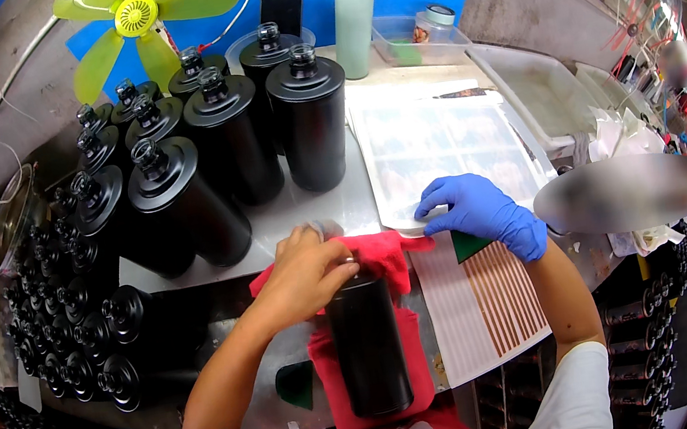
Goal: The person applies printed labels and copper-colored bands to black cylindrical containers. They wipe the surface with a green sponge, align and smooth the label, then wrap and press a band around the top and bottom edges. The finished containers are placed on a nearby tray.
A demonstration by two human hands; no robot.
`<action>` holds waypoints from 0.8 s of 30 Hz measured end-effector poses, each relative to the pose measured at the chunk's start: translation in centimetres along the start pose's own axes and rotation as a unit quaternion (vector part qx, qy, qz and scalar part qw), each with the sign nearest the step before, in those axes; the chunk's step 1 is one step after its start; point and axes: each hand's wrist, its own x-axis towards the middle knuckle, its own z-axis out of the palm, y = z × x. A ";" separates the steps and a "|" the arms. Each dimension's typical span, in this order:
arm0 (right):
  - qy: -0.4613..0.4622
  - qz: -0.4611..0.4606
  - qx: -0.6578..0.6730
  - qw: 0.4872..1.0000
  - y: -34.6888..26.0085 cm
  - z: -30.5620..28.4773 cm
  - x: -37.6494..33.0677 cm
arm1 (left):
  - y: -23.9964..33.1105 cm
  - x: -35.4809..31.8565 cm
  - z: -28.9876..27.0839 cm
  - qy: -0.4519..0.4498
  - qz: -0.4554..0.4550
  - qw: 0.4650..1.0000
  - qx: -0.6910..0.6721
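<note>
A black bottle (368, 348) lies on a red cloth (328, 368) in front of me, its base toward me. My bare left hand (304, 274) is closed at the far end of this bottle, fingers curled over its shoulder and neck, which it mostly hides. My right hand (476, 212), in a blue glove, is at the near edge of a pale translucent sheet (440, 147) on a white tray. Its thumb and forefinger are bent together at that edge; anything between them is too small to make out. A striped sheet (481, 305) with brown strips lies below the glove.
Several black bottles (310, 122) with clear necks stand at the back left, with many smaller-looking ones (72, 299) beyond the table's left side. A yellow-green fan (136, 15), a pale green flask (356, 22) and a phone (281, 6) are behind. Bins (533, 84) stand right.
</note>
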 end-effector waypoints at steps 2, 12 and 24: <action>-0.026 0.032 0.054 0.998 0.7 -0.7 0.5 | -0.2 0.1 0.2 0.022 0.014 1.000 -0.011; 0.385 0.139 0.032 0.912 13.2 -10.8 -1.6 | 0.3 -0.4 -0.3 0.037 -0.010 0.999 -0.009; 0.565 0.252 0.328 0.714 32.4 -18.6 -28.8 | 1.4 -0.1 0.1 0.039 -0.041 0.998 -0.025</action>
